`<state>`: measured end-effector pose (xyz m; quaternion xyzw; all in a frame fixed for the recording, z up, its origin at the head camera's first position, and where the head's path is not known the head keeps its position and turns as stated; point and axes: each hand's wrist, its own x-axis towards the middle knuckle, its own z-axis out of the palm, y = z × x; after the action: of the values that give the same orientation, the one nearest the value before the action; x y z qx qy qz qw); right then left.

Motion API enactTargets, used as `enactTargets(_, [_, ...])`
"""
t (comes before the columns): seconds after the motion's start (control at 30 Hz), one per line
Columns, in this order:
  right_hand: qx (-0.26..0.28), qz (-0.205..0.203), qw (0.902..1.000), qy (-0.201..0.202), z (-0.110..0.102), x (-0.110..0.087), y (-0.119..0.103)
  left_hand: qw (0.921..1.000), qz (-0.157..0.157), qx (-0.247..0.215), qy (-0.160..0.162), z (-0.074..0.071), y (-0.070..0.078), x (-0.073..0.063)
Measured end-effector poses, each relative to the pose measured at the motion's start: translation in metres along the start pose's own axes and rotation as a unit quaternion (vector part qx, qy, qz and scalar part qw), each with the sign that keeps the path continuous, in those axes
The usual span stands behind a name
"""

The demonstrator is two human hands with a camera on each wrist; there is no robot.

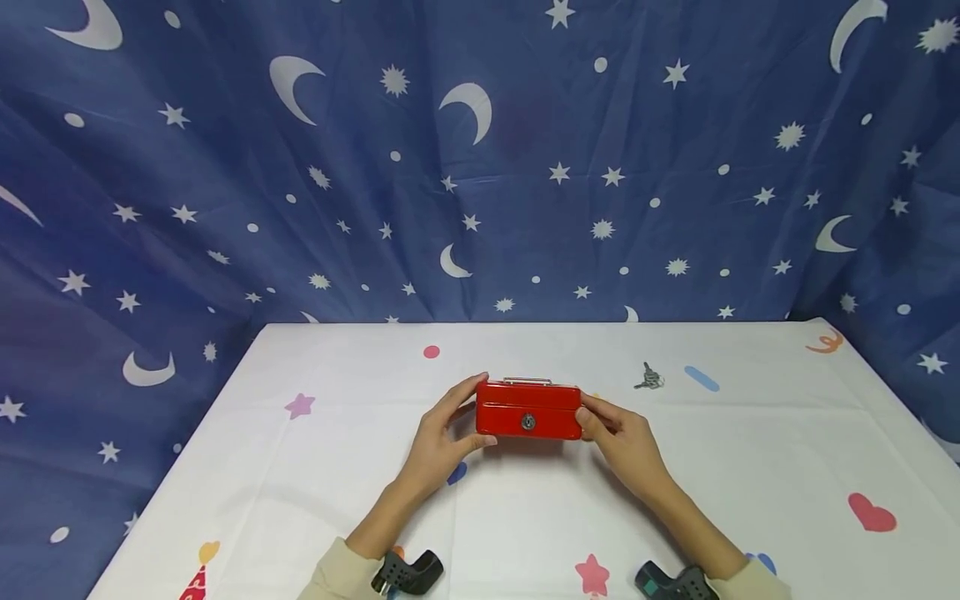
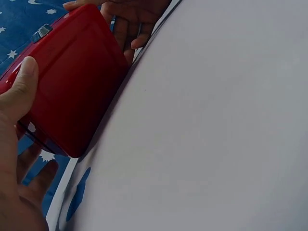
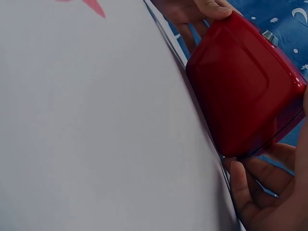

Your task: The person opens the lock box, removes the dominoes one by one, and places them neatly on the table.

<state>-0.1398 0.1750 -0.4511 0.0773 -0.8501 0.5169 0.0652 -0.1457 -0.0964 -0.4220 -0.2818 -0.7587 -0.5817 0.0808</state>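
A small red metal cash box (image 1: 529, 409) with a round keyhole lock on its front and a thin handle on top is held between both hands. My left hand (image 1: 438, 439) grips its left end, thumb at the lower front corner and a finger reaching the top back corner. At the other end my right hand (image 1: 626, 435) holds it, thumb on the front face. In the left wrist view the underside of the box (image 2: 79, 79) shows, and also in the right wrist view, so it is raised off the cloth or tilted. The lid is closed.
A bunch of small keys on a ring (image 1: 649, 377) lies on the white tablecloth (image 1: 360, 475), behind and right of the box. Printed shapes mark the cloth. A blue curtain (image 1: 525, 250) with moons and stars hangs behind the table's far edge.
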Motion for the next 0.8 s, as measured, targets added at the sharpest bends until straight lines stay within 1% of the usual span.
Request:
enactTargets(0.1, [-0.008, 0.004, 0.9999, -0.005, 0.000, 0.001, -0.003, 0.9999, -0.004, -0.009, 0.005, 0.000, -0.001, 0.000])
enactTargets(0.17, [-0.012, 0.005, 0.9999, -0.012, -0.001, 0.002, -0.005, 0.9998, -0.013, -0.013, 0.006, 0.001, -0.001, 0.000])
enactTargets(0.33, [-0.036, 0.008, 0.9987, -0.035, -0.008, 0.002, -0.010, 0.9978, -0.063, -0.017, 0.001, 0.002, -0.003, -0.003])
enactTargets(0.43, [-0.055, -0.012, 0.9980, -0.029, -0.017, 0.008, -0.013, 0.9968, -0.077, -0.023, -0.002, 0.002, -0.003, -0.003])
enactTargets(0.47, [-0.064, -0.025, 0.9976, -0.013, -0.021, 0.011, -0.013, 0.9966, -0.078, -0.026, -0.003, 0.002, -0.004, -0.004])
enactTargets(0.5, [-0.071, -0.037, 0.9967, 0.013, -0.026, 0.014, -0.013, 0.9966, -0.077, -0.028, -0.004, 0.002, -0.004, -0.004])
enactTargets(0.57, [-0.087, -0.056, 0.9911, 0.084, -0.039, 0.023, -0.011, 0.9967, -0.076, -0.029, -0.005, 0.002, -0.005, -0.005])
enactTargets(0.6, [-0.099, -0.060, 0.9856, 0.124, -0.046, 0.027, -0.010, 0.9967, -0.076, -0.029, -0.006, 0.002, -0.005, -0.005])
enactTargets(0.67, [-0.105, -0.056, 0.9727, 0.199, -0.059, 0.035, -0.006, 0.9966, -0.077, -0.031, -0.007, 0.002, -0.006, -0.005])
enactTargets(0.7, [-0.108, -0.048, 0.9671, 0.226, -0.065, 0.038, -0.004, 0.9965, -0.077, -0.031, -0.006, 0.002, -0.006, -0.005])
enactTargets(0.73, [-0.111, -0.036, 0.9624, 0.245, -0.070, 0.040, -0.001, 0.9964, -0.078, -0.032, -0.005, 0.002, -0.007, -0.005])
enactTargets(0.8, [-0.122, -0.013, 0.9548, 0.271, -0.076, 0.043, 0.008, 0.9963, -0.078, -0.037, -0.007, 0.002, -0.007, -0.005])
